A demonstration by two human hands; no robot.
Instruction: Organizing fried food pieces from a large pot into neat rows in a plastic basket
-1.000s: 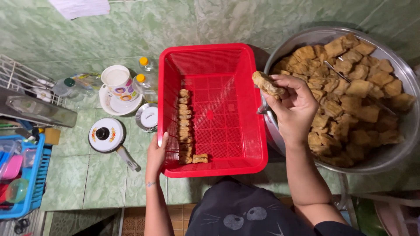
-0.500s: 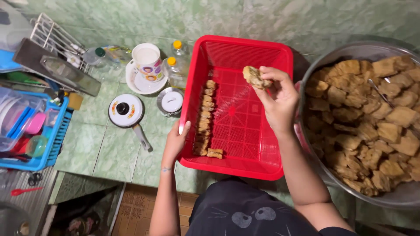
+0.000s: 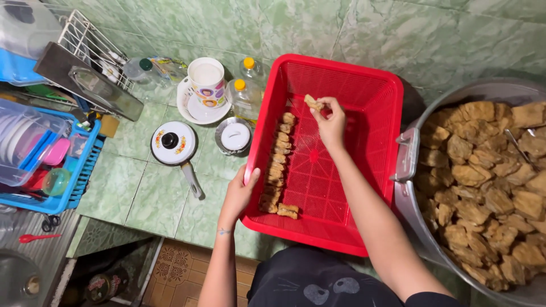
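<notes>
One red basket point(image 3: 364, 108) stands on the green tiled table point(image 3: 142, 193), and everything else is placed from it. Inside the basket, along its left wall, one row of fried pieces point(image 3: 277, 165) runs from near the far end toward the near end, about ten of them, with one more piece point(image 3: 288, 211) lying crosswise at the near end of the row. The right hand point(image 3: 330, 122) is over the basket's far half, pinching a single fried piece point(image 3: 313, 103) between thumb and fingertips, just beyond the far end of the row. The left hand point(image 3: 240, 193) grips the basket's left rim, fingers curled over the edge. To the right of the basket sits one big metal pot point(image 3: 406, 187) heaped with fried pieces. To its left are two round lids point(image 3: 173, 142), one mug point(image 3: 206, 79) on a plate, and two yellow-capped bottles point(image 3: 245, 96).

Half a second ago the right hand held the piece nearer the basket's right side; it has since carried it across toward the row. The left hand stays on the rim.
</notes>
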